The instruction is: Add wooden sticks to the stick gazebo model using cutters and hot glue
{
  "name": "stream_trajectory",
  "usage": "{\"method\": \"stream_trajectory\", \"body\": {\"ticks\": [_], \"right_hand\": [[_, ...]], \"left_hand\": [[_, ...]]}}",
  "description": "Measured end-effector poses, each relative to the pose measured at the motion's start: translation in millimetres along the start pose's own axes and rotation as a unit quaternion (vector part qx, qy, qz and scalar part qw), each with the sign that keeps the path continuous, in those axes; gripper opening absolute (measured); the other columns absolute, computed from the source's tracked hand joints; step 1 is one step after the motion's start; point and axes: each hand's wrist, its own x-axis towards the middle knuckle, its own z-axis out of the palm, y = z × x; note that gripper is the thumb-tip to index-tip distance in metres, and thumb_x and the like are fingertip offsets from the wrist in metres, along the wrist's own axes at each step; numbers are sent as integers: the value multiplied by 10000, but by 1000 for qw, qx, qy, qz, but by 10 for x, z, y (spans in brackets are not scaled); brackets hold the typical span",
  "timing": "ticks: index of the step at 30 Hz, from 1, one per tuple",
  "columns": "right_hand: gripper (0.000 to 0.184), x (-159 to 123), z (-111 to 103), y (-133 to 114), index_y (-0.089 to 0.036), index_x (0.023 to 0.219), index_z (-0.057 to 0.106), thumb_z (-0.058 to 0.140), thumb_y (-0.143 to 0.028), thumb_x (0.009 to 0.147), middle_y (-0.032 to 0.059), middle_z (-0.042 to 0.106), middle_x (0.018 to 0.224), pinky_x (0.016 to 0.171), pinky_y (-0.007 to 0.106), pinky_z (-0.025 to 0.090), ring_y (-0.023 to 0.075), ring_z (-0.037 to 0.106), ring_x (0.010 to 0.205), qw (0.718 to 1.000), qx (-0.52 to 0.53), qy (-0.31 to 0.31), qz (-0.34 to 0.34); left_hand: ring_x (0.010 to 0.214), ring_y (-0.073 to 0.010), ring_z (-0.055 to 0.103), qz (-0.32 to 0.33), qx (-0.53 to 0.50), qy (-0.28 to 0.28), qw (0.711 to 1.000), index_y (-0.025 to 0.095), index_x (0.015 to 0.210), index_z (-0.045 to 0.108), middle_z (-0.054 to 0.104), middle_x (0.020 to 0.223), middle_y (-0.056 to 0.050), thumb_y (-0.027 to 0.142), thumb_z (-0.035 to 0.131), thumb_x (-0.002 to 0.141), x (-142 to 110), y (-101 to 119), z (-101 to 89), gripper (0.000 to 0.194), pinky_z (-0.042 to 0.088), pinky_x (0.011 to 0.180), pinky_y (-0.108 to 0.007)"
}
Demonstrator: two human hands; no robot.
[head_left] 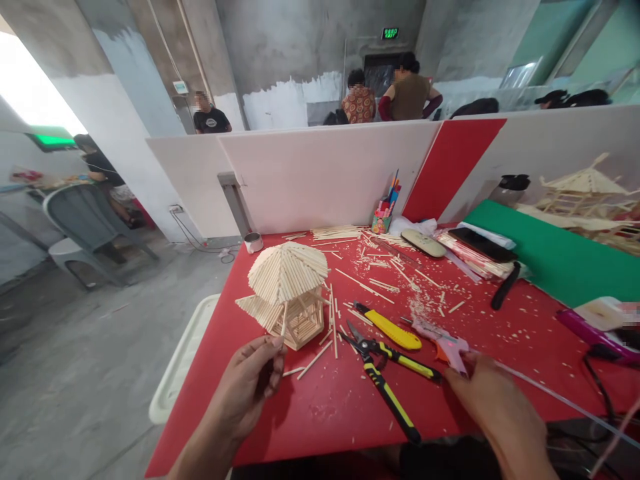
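A small hut built of thin wooden sticks [289, 293] stands on the red table [320, 413], with a round stick roof. My left hand [250, 383] pinches a thin wooden stick [285, 321] that leans up against the hut's front wall. My right hand [493, 400] is closed on the handle of a pink glue gun [443, 340], whose nozzle points left over the table. Between my hands lie yellow-and-black cutters [387, 380] and a yellow utility knife [393, 330].
Loose sticks and shavings [380, 280] litter the table. At the back stand a pen cup [384, 217], a stick bundle [336, 232] and a small tin [253, 242]. A green mat [560, 257] and another stick model [590, 197] are at right. People stand beyond the white partition [325, 173].
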Motion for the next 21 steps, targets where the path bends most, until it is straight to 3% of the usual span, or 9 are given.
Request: {"method": "stream_trajectory", "body": {"ticks": [3, 6, 8, 11, 12, 15, 18, 21], "right_hand": [[507, 79, 48, 67, -140, 1091, 607, 481, -462, 720, 190, 684, 954, 637, 390, 474, 331, 660, 808, 997, 50, -43, 37], [428, 35, 8, 13, -167, 970, 622, 466, -473, 714, 151, 695, 839, 658, 377, 483, 316, 658, 794, 983, 168, -23, 65], [379, -82, -54, -90, -194, 924, 598, 486, -486, 711, 92, 688, 768, 641, 342, 491, 274, 659, 754, 954, 295, 6, 59], [347, -352, -185, -363, -202, 887, 567, 542, -501, 712, 37, 667, 718, 600, 287, 497, 208, 645, 665, 880, 474, 15, -32], [331, -451, -231, -478, -200, 867, 563, 544, -498, 725, 30, 657, 691, 585, 271, 492, 189, 632, 633, 869, 489, 3, -76], [226, -707, -333, -836, -218, 724, 505, 503, -437, 781, -38, 513, 483, 420, 220, 376, 121, 479, 421, 877, 437, 26, -197], [210, -847, -321, -1122, -214, 815, 510, 484, -422, 802, -17, 555, 576, 464, 235, 401, 133, 509, 482, 884, 344, 79, -308], [332, -869, -216, -1297, -184, 907, 543, 492, -500, 815, 44, 615, 685, 533, 276, 434, 183, 584, 595, 889, 223, 200, -346]], "left_hand": [[393, -40, 381, -2, -3, -7, 1000, 140, 623, 574, 507, 506, 29, 367, 735, 648, -5, -16, -26, 279, 242, 355, -163], [399, -38, 386, -10, -14, -20, 1000, 136, 652, 590, 511, 516, 30, 357, 744, 647, -10, -29, -68, 269, 242, 357, -157], [404, -39, 392, -16, -20, -31, 999, 134, 672, 601, 514, 524, 30, 355, 744, 652, -9, -35, -95, 264, 247, 360, -156], [403, -41, 400, -29, -24, -37, 999, 136, 679, 602, 518, 527, 30, 357, 749, 649, 2, -39, -120, 267, 246, 360, -156], [404, -41, 402, -33, -25, -38, 998, 137, 678, 600, 521, 529, 29, 357, 751, 647, 6, -38, -125, 269, 246, 362, -155], [400, -36, 385, -29, -25, -40, 998, 138, 674, 595, 520, 528, 30, 368, 757, 642, 9, -43, -140, 284, 247, 366, -155], [398, -32, 369, -22, -20, -37, 999, 141, 675, 586, 505, 523, 36, 402, 762, 633, -2, -71, -166, 318, 242, 366, -155], [399, -30, 365, -23, -16, -32, 999, 145, 666, 571, 501, 524, 38, 432, 764, 626, -4, -113, -188, 348, 234, 366, -154]]}}
